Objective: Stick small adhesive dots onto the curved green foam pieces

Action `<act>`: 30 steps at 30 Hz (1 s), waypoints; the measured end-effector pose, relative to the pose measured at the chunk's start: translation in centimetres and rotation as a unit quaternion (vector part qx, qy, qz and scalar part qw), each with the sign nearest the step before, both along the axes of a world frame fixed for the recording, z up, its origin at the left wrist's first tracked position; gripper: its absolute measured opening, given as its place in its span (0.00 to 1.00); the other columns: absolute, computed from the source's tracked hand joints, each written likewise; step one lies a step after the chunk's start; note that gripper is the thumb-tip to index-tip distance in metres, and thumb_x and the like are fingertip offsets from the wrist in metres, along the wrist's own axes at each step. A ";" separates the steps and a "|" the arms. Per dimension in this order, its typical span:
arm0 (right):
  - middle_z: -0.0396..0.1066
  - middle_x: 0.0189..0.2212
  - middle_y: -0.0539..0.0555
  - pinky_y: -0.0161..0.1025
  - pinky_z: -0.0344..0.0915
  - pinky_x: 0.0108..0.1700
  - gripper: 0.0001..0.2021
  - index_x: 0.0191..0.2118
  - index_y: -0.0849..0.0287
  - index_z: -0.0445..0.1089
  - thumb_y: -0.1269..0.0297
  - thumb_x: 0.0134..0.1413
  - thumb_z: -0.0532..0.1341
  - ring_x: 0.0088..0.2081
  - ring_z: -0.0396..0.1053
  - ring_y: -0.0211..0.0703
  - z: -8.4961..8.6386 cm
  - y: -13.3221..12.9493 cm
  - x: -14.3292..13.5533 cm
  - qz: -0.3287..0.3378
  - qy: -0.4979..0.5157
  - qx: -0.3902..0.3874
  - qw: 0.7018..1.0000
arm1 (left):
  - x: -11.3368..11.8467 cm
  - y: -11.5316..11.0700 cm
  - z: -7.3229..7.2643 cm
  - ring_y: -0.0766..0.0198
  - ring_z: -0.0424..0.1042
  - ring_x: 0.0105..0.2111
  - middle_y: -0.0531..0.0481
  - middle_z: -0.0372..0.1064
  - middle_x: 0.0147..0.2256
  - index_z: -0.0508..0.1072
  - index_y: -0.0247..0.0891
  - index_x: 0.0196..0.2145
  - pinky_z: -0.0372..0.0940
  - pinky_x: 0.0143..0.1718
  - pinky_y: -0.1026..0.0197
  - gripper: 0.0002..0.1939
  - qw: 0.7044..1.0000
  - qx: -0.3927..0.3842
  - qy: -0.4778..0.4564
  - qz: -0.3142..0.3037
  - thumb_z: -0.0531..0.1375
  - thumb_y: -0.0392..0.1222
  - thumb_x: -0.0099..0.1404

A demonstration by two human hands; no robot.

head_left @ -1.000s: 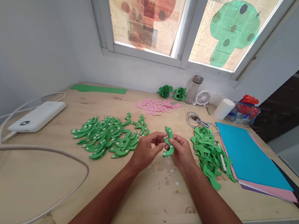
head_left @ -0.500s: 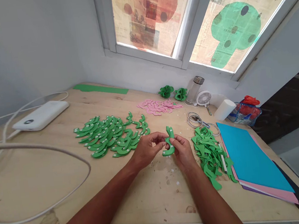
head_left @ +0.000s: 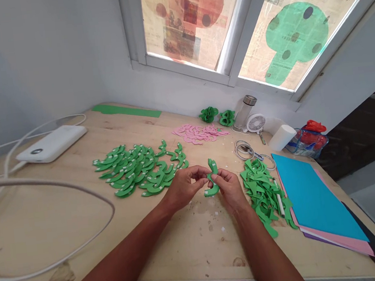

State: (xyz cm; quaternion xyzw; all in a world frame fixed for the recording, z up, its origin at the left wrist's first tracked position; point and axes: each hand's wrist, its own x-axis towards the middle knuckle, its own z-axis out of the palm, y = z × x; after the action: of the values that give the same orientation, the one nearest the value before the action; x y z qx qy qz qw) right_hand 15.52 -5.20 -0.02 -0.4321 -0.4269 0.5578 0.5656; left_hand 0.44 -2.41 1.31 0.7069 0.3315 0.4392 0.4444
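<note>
A small stack of green S-shaped cutouts (head_left: pixel 212 191), foam-like with little white squares on it, is held above the table near its front. My right hand (head_left: pixel 229 189) pinches its right side between thumb and fingers. From the left, my left hand (head_left: pixel 186 186) has thumb and fingertips closed at the inner edge of the cutouts; the exact contact is partly hidden. Left of my hands lies a spread of similar green curved pieces (head_left: pixel 131 168) with white squares. To the right is a heap of green scraps (head_left: pixel 260 186) with a white pen (head_left: pixel 280 203) on it.
Scissors (head_left: pixel 245 149) and tape rolls lie behind the scraps, blue sheets (head_left: pixel 315 193) at right. Pink cutouts (head_left: pixel 198 133), two green flower shapes (head_left: pixel 208 114), a bottle (head_left: pixel 245 109) and a fan (head_left: pixel 256 123) stand or lie along the back. A power bank (head_left: pixel 52 144) with looping cable is left.
The cutouts have tilted slightly between my fingers, and my right thumb has shifted a little. Both hands otherwise stay in place.
</note>
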 end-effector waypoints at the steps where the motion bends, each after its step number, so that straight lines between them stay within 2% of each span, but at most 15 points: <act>1: 0.70 0.19 0.49 0.32 0.61 0.26 0.09 0.26 0.61 0.72 0.60 0.43 0.66 0.23 0.62 0.34 0.0 0.0 0.0 0.000 -0.002 0.000 1.000 | 0.0 0.0 0.0 0.65 0.71 0.28 0.50 0.75 0.28 0.76 0.36 0.33 0.65 0.33 0.64 0.08 1.000 0.001 0.001 0.001 0.58 0.35 0.56; 9: 0.69 0.18 0.49 0.32 0.62 0.24 0.10 0.25 0.61 0.71 0.59 0.42 0.66 0.22 0.62 0.34 -0.2 0.1 -0.1 -0.015 -0.021 0.005 1.000 | 0.0 0.0 0.1 0.64 0.70 0.29 0.50 0.74 0.27 0.74 0.36 0.32 0.65 0.34 0.63 0.07 1.000 -0.021 -0.011 -0.010 0.59 0.38 0.54; 14: 0.70 0.19 0.49 0.33 0.63 0.24 0.10 0.25 0.60 0.71 0.58 0.43 0.66 0.21 0.63 0.34 -0.1 0.1 -0.2 -0.041 -0.038 0.020 0.998 | 0.2 -0.1 0.0 0.64 0.71 0.29 0.50 0.72 0.27 0.71 0.34 0.37 0.65 0.33 0.61 0.14 0.987 -0.125 -0.094 -0.019 0.62 0.40 0.52; 18: 0.70 0.20 0.49 0.33 0.63 0.24 0.10 0.27 0.60 0.72 0.57 0.44 0.65 0.22 0.64 0.35 -0.2 0.0 -0.2 -0.047 -0.061 0.039 0.996 | 0.4 -0.2 0.1 0.65 0.70 0.27 0.50 0.72 0.27 0.71 0.34 0.32 0.64 0.29 0.63 0.12 0.973 -0.190 -0.128 -0.007 0.64 0.43 0.51; 23: 0.70 0.21 0.49 0.32 0.62 0.25 0.09 0.28 0.60 0.72 0.58 0.47 0.64 0.23 0.65 0.35 -0.5 -0.1 -0.4 -0.041 -0.089 0.063 0.993 | 0.4 -0.3 0.1 0.68 0.66 0.24 0.54 0.68 0.22 0.70 0.35 0.25 0.62 0.26 0.66 0.08 0.968 -0.204 -0.143 0.001 0.64 0.42 0.51; 30: 0.71 0.21 0.50 0.34 0.63 0.26 0.11 0.30 0.60 0.72 0.56 0.46 0.65 0.23 0.65 0.37 -0.4 -0.2 -0.7 -0.029 -0.079 0.051 0.995 | 0.4 -0.1 -0.1 0.68 0.66 0.23 0.53 0.69 0.20 0.70 0.35 0.24 0.62 0.27 0.65 0.08 0.964 -0.209 -0.166 -0.008 0.63 0.42 0.52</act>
State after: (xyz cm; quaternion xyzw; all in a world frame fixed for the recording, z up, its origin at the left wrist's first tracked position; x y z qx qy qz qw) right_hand 14.85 -5.36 -0.41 -0.4574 -0.4852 0.4828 0.5678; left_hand 0.81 -2.48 1.19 0.5178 0.3322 0.4678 0.6345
